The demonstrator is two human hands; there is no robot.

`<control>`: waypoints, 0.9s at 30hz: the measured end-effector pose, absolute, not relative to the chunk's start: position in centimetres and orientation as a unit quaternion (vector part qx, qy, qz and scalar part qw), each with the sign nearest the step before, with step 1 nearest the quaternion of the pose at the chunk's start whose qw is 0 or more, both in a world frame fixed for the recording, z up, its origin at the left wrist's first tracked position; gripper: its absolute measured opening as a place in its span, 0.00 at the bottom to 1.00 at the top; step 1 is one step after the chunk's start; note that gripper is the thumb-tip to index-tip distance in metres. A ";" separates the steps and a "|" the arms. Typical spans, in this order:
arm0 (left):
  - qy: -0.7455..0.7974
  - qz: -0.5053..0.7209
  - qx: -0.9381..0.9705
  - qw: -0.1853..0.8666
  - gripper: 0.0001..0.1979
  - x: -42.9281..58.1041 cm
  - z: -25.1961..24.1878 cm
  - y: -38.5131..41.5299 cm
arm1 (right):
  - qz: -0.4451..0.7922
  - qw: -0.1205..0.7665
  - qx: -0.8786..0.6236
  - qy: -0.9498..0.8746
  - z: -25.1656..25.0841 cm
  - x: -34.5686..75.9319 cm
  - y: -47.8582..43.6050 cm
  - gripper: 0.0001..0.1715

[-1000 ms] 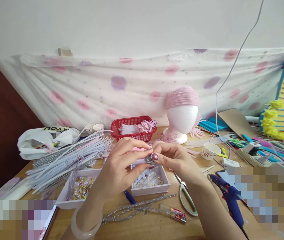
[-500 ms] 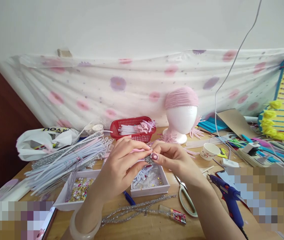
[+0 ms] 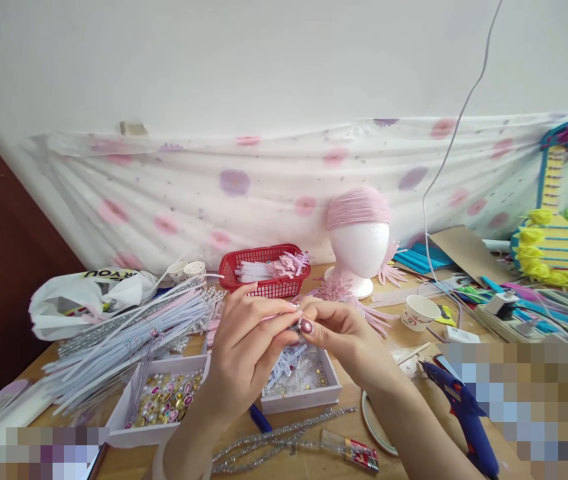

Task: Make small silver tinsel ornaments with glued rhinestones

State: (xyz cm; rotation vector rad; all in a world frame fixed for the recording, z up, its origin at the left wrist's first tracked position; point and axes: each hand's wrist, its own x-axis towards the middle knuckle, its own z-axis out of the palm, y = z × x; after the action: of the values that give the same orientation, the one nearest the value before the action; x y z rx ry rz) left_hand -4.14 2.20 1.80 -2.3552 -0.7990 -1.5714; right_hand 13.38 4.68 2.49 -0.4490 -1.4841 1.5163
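My left hand (image 3: 247, 350) and my right hand (image 3: 341, 333) meet above a small white box (image 3: 300, 399) of beads and trim. Both pinch one tiny sparkly silver ornament (image 3: 295, 327) between thumbs and fingertips. The fingers hide most of the ornament. A second white tray (image 3: 137, 433) full of gold and pink gems lies to the left of my left wrist. Silver tinsel stems (image 3: 274, 440) lie on the wooden table in front of the box.
A red basket (image 3: 264, 267) and a white foam head with pink strands (image 3: 359, 233) stand behind. White and silver stems (image 3: 124, 327) pile up at the left by a plastic bag (image 3: 84, 297). A blue glue gun (image 3: 464, 413), scissors (image 3: 371, 427), a paper cup (image 3: 418, 312) and colourful craft scraps fill the right.
The view has tilted upward a little, so everything sits lower in the frame. Both hands keep their pinch on the silver ornament, with only slight finger movement.
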 end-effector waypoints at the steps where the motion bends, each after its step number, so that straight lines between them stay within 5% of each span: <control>1: -0.270 -0.531 -0.796 0.104 0.12 -4.2 1.8 2.2 | 0.629 0.471 -0.174 -0.594 2.4 13.2 4.6 0.15; 27: -0.241 -0.559 -0.791 0.069 0.15 -4.5 1.9 2.6 | 0.657 0.482 -0.177 -0.552 1.7 12.6 4.4 0.21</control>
State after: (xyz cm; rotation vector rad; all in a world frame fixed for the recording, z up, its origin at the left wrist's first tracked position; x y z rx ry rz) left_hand -4.50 2.60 1.89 -2.3803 -0.7267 -1.6823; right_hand 12.56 4.37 1.71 -0.4325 -1.3442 1.6010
